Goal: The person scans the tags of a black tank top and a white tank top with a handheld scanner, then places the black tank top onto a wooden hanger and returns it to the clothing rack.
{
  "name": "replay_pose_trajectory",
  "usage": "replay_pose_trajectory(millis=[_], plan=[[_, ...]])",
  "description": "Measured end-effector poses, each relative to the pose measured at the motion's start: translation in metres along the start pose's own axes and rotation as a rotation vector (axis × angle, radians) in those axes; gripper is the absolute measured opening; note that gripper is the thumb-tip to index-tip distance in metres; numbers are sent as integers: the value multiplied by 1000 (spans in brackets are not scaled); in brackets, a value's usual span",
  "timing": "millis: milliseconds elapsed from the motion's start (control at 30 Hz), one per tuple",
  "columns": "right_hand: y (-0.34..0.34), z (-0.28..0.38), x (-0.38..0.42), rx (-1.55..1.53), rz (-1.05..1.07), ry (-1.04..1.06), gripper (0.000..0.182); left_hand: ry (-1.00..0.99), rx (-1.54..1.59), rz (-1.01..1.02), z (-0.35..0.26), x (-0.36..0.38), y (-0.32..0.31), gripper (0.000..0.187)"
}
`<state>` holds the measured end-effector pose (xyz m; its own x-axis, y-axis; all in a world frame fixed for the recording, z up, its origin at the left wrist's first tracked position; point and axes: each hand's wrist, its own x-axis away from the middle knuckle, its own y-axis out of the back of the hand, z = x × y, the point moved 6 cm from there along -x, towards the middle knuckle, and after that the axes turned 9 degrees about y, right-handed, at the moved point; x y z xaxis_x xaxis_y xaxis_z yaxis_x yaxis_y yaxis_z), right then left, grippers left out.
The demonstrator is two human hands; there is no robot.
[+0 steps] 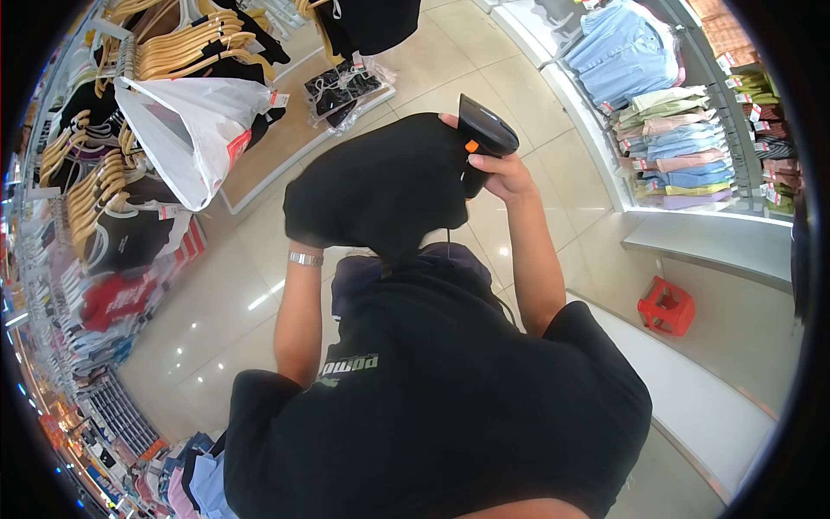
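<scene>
A bundled piece of black clothing [376, 186] is held up in front of me at waist height. My left hand is under it, hidden by the cloth, and only the wrist with a metal-banded watch [305, 258] shows below its edge. My right hand [504, 176] is wrapped round the grip of a black barcode scanner [488, 127] with an orange button, the thumb lying along its side. The scanner overlaps the right edge of the cloth. One fingertip peeks out at the top of the cloth, close to the scanner.
Wooden hangers [186, 48] with clothes fill the racks on the left, where a white plastic bag [186, 130] hangs. Bagged black items [341, 91] lie on a low platform ahead. Folded shirts [679, 151] hang at the right, above a red stool [667, 306].
</scene>
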<state>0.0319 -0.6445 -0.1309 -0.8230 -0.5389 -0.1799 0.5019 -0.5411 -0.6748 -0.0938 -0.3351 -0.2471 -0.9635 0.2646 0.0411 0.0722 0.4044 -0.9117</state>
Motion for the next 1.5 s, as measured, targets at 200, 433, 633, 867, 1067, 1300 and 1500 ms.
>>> replay_pose_trajectory(millis=[200, 433, 633, 867, 1067, 1300, 1500], plan=[[16, -7, 1, 206, -12, -53, 72, -77, 90, -249, -30, -2, -28, 58], [16, 2, 2, 392, -77, -58, 56, -56, -338, -515, -43, -9, -42, 38], [-2, 13, -1, 509, -96, -148, 62, -473, -1159, -918, -58, -23, -75, 37], [-38, 3, -16, 643, -39, -247, 50, -61, -1447, -441, -4, -62, -114, 41], [-37, -1, -21, 498, -48, -329, 43, 147, -1241, -342, 35, -94, -125, 43], [-8, 14, -19, 334, -202, -272, 44, 369, -823, -249, 46, -122, -93, 25], [12, 9, -11, 243, -226, -208, 43, 359, -372, -130, 51, -138, -105, 25]])
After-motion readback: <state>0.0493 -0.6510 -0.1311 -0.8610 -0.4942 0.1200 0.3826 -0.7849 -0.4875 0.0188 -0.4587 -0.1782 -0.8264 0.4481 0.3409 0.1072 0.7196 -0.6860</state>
